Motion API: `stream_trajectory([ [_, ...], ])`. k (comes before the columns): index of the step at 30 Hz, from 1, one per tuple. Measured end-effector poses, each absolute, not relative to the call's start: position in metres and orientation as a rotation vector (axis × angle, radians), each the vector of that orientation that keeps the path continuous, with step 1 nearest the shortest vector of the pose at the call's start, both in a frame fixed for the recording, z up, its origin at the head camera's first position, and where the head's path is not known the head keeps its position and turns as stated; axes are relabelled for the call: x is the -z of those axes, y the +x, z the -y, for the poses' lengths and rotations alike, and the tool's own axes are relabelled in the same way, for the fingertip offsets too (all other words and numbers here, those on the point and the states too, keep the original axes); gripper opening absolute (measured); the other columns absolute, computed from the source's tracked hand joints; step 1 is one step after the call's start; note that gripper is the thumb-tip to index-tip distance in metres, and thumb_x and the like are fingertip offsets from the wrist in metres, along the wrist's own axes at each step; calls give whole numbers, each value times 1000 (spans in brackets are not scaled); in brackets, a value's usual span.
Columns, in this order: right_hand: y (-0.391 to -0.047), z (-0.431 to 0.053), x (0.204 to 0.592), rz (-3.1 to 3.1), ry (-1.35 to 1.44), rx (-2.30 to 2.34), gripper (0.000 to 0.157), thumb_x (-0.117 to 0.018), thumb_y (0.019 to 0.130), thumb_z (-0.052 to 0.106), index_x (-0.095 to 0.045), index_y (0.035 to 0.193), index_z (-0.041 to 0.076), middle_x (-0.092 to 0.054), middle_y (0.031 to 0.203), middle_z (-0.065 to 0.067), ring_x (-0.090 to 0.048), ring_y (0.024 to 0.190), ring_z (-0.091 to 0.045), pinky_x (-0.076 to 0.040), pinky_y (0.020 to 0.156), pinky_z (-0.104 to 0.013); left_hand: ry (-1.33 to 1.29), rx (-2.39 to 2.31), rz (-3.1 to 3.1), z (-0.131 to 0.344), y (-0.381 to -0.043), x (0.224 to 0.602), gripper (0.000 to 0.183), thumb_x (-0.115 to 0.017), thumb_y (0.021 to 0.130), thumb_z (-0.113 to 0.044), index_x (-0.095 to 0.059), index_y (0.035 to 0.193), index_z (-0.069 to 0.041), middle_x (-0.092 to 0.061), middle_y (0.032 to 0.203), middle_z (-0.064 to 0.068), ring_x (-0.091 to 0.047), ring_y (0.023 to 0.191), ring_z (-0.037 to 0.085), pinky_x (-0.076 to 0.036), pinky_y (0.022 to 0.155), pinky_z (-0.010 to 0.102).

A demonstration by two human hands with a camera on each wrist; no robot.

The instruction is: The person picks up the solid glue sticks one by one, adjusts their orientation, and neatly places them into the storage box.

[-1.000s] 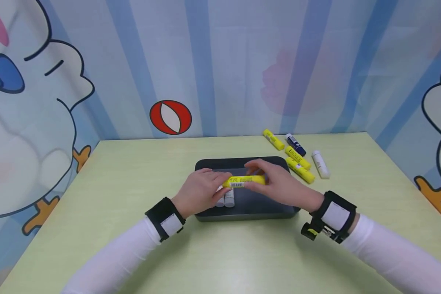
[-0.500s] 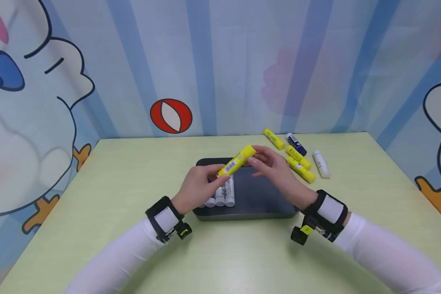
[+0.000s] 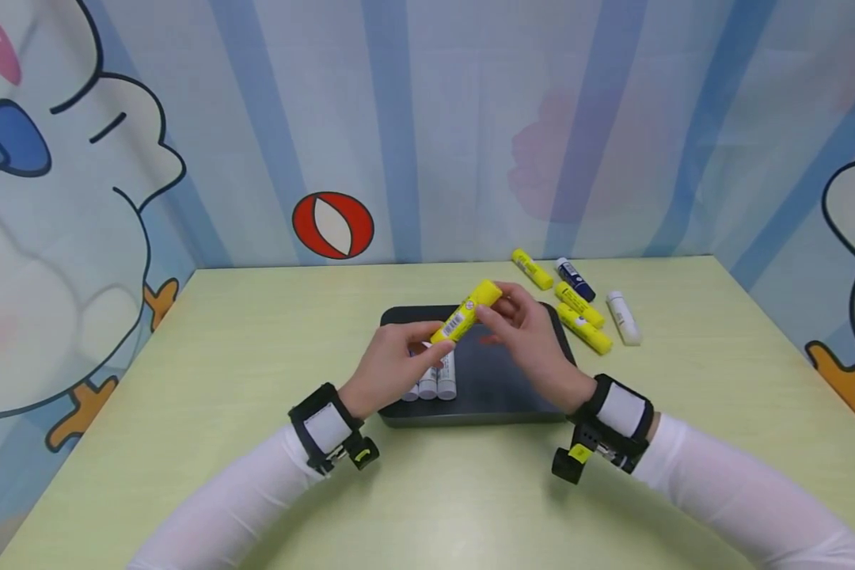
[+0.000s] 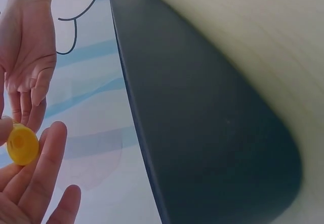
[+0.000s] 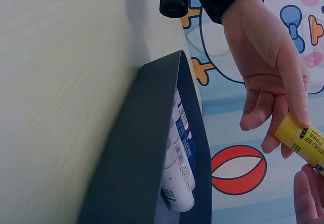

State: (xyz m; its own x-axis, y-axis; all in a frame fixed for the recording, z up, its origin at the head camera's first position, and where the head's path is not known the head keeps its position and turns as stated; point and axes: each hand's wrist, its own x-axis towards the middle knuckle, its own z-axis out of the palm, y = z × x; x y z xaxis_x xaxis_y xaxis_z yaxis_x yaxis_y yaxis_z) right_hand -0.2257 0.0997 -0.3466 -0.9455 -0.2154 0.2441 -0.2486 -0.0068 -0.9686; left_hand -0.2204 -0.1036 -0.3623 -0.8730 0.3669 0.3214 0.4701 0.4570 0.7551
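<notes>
Over the dark tray [image 3: 513, 388] a yellow glue stick [image 3: 463, 313] is held tilted, its upper end to the right. My left hand [image 3: 392, 360] pinches the lower end between thumb and fingers. At the upper end, my right hand [image 3: 530, 336] grips it with the thumb in front and fingers behind. The left wrist view shows the round yellow end of the glue stick [image 4: 23, 144] between fingers. Inside the tray's left part, several white and blue glue sticks [image 5: 178, 186] lie side by side, partly hidden by my left hand in the head view.
Right of the tray lie several loose sticks on the table [image 3: 271, 332]: yellow ones [image 3: 584, 328], a dark blue one [image 3: 574, 279] and a white one [image 3: 623, 317]. A printed fabric backdrop [image 3: 456, 142] stands behind the table.
The yellow glue stick has swung from level to tilted, its right end rising. Both hands have since shifted slightly, the right one leftward. The loose sticks stay where they were.
</notes>
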Motion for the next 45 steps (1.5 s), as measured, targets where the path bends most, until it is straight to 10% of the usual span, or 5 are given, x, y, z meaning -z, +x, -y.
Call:
stream_trajectory([
  [24,-253,-113,344,2629,613,-1736,40,-54,101,16,-42,133,-5,-58,112,-20,-58,97,-33,-51,82,-48,-372,866,2956,166,-243,370,55,-60,95,-39,-49,134,-2,-63,104,12,-58,77,21,-47,59,30],
  [36,-278,-97,363,3209,504,-1273,47,-56,100,20,-39,135,-6,-60,95,-13,-60,73,-23,-50,63,-31,-294,988,3222,166,-245,388,48,-51,101,-27,-47,138,5,-60,58,4,-60,47,18,-47,61,30],
  [45,-286,-81,364,3393,583,-1034,41,-54,100,17,-41,131,-7,-61,88,-12,-63,71,-24,-52,61,-30,-326,1166,3219,164,-246,391,37,-46,103,-13,-48,132,9,-62,55,8,-62,44,20,-48,48,26],
])
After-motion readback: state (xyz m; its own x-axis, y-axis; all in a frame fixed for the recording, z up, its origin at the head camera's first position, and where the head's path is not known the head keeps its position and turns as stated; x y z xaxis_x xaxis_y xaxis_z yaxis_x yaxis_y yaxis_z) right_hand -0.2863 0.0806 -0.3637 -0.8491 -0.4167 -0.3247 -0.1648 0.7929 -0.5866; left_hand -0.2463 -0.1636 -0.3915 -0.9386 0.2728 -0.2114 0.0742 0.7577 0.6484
